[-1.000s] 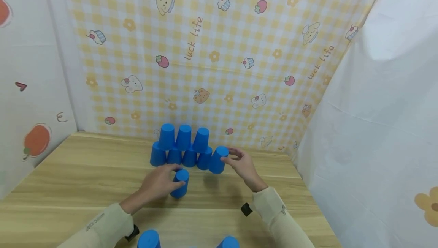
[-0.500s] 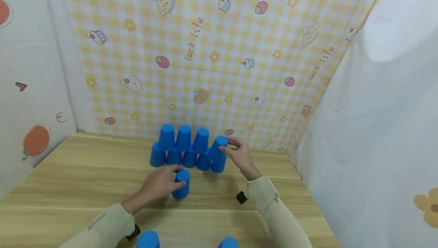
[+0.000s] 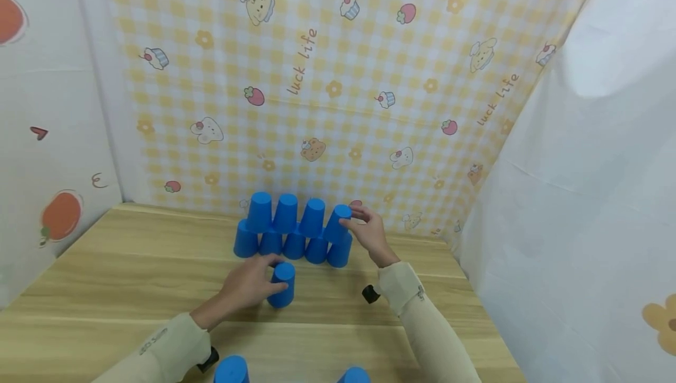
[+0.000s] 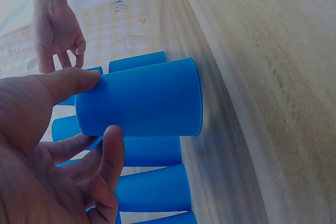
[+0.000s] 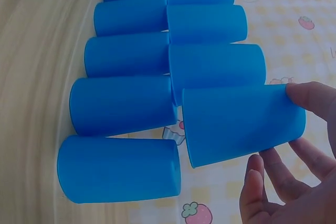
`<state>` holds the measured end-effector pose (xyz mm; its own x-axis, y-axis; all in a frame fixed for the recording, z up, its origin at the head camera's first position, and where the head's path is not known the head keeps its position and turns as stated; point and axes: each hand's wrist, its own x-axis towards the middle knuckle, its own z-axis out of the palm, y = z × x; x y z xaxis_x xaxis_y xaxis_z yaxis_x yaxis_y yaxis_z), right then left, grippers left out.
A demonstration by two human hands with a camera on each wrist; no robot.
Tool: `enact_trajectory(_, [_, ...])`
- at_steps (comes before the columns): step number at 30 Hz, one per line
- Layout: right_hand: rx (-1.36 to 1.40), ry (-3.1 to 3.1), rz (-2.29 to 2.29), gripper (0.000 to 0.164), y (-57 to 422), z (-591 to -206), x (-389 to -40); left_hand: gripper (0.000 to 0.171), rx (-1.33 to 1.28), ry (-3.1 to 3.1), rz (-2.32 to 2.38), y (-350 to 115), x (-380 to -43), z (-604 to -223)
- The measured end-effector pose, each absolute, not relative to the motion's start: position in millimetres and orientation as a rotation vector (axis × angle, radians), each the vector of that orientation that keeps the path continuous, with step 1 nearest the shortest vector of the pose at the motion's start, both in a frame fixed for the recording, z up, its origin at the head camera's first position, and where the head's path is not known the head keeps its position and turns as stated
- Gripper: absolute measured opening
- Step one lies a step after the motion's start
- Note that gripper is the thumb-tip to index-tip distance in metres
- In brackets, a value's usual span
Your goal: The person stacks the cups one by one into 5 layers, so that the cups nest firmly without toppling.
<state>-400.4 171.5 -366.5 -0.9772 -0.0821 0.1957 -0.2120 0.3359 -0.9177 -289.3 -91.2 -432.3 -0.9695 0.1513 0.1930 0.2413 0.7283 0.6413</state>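
Toward the back of the table, a row of several upside-down blue cups [image 3: 317,250] carries a second tier of three blue cups [image 3: 286,214]. My right hand [image 3: 371,235] pinches another blue cup [image 5: 239,121] near its narrow top, at the right end of that tier. In the right wrist view, its rim sits close over the gap between the last two bottom cups. Thumb and fingers of my left hand [image 3: 247,284] grip a separate upside-down blue cup [image 4: 142,98] in front of the row, its open rim close to the wood.
Two more blue cups [image 3: 231,369] [image 3: 355,375] stand at the near edge of the head view, partly cut off. Behind the cups hangs a yellow checked cloth [image 3: 338,113]. A white sheet [image 3: 570,207] closes off the right of the wooden table [image 3: 132,265].
My right hand lifts its cup from beside the bottom row up to the second tier, uncovering the end bottom cup. My left hand and its cup stay nearly still.
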Motion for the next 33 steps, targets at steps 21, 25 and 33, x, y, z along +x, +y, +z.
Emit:
enact_trajectory(21, [0.256,-2.515,1.731,0.048,169,-368,-409,0.059,-0.269,-2.835,-1.166,-104,-293,-424])
enact_trajectory(25, [0.258,-2.523,1.720,0.047,169,-369,-410,0.059,-0.295,-2.788,-1.166,-107,-294,-417])
enact_trajectory(33, [0.257,-2.524,1.730,0.048,169,-370,-412,0.061,-0.325,-2.681,-1.152,-115,-296,-400])
